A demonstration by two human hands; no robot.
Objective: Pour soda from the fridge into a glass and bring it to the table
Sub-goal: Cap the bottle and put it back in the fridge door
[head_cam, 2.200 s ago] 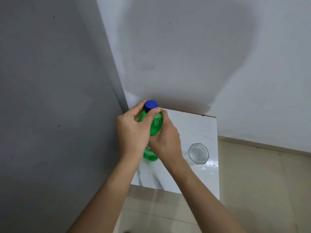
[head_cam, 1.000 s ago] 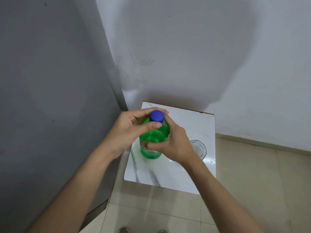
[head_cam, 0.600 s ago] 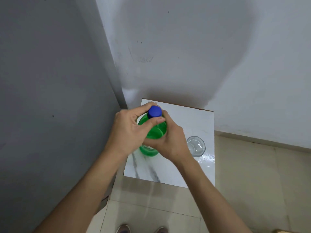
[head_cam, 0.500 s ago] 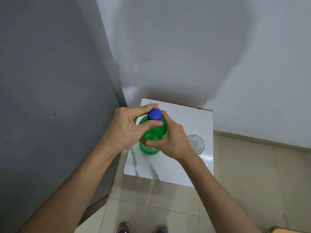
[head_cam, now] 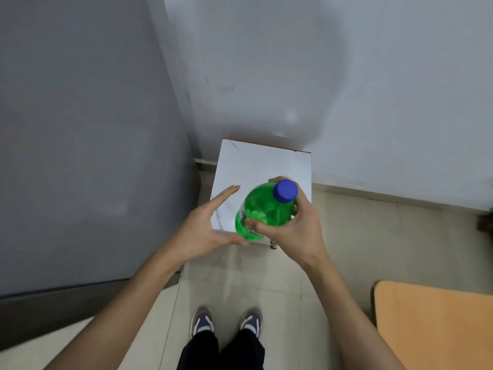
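While the right hand (head_cam: 292,231) wraps the bottle (head_cam: 262,209) at mid-body, the green bottle tilts with its blue cap (head_cam: 285,190) up and toward the right, the cap in place on the neck. Thumb on the near side and fingers (head_cam: 277,179) curled round the far side, this hand is clenched on the bottle and carries it in the air above the near edge of the stool (head_cam: 262,166). Green liquid shows through the plastic wall below the cap.

Left of the bottle, the left hand (head_cam: 206,231) is spread flat and loose, palm turned toward the bottle, holding nothing; its thumb (head_cam: 234,239) reaches close under the bottle's base, though contact cannot be told, and its fingertips (head_cam: 234,187) point away over the stool's left edge.

Beyond and beneath both hands stands the white marbled stool, set in a corner against a pale wall (head_cam: 346,89). A grey panel (head_cam: 80,129) fills the space left of the left hand. Below the forearms, two shoes (head_cam: 226,323) rest on the tiled floor (head_cam: 373,236). An orange surface (head_cam: 432,324) lies right of the right forearm.
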